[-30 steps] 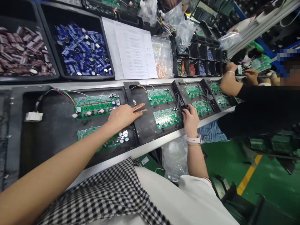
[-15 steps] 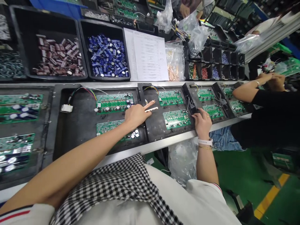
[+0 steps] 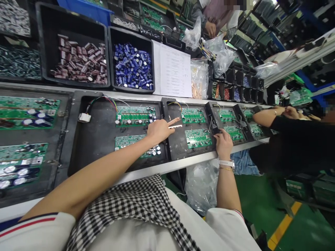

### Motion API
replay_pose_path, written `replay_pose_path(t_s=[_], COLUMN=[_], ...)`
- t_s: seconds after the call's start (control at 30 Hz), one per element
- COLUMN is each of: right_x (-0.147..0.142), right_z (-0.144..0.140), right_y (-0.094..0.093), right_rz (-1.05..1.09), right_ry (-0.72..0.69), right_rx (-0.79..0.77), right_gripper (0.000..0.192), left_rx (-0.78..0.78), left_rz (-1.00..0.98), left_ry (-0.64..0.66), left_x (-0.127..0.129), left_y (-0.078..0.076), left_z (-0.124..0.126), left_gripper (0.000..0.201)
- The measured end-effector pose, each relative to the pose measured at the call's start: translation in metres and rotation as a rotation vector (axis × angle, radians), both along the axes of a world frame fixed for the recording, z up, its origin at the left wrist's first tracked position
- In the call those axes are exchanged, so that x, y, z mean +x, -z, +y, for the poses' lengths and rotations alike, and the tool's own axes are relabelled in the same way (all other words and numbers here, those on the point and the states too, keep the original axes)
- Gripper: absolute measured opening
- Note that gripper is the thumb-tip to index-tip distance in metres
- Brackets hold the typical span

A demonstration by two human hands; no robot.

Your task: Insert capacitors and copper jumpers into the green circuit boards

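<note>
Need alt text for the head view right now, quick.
The left hand holds thin copper strips over a black tray of green circuit boards; the right hand rests on the next tray's edge. Bins of blue capacitors sit behind.

- Your left hand (image 3: 159, 129) is pinching copper-coloured strips (image 3: 174, 121) over a black carrier tray (image 3: 91, 146).
- Your right hand (image 3: 223, 143) is wearing a white watch (image 3: 226, 162) with a thin gold bangle (image 3: 225, 169) beside it.
- Green circuit boards (image 3: 134, 115) are lying in the tray (silver-topped parts are dotting them).
- Blue capacitors (image 3: 132, 66) are filling one black bin, maroon ones (image 3: 80, 64) the next.
- A black-and-white checked cloth (image 3: 131, 209) is draping over your white shirt (image 3: 146, 233).
</note>
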State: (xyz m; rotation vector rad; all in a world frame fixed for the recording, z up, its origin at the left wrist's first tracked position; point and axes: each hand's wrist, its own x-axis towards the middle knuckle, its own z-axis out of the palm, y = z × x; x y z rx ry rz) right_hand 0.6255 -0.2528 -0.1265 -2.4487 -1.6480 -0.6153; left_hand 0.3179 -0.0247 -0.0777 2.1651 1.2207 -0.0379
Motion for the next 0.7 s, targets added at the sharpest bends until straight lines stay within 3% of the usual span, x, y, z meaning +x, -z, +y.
replay_pose_path(t_s=[0.33, 0.7], right_x=[0.009, 0.002], right_z=[-0.002, 0.002], right_y=[0.004, -0.010], right_rz=[0.047, 0.084], right_ry=[0.044, 0.052], right_rx=[-0.017, 0.014], right_gripper=[0.027, 0.022], left_rx=[0.046, 0.090], left_rz=[-0.053, -0.144], left_ry=[0.040, 0.074], left_x=[0.007, 0.013], left_y=[0.002, -0.019], left_z=[-0.005, -0.013], left_gripper=[0.045, 0.041])
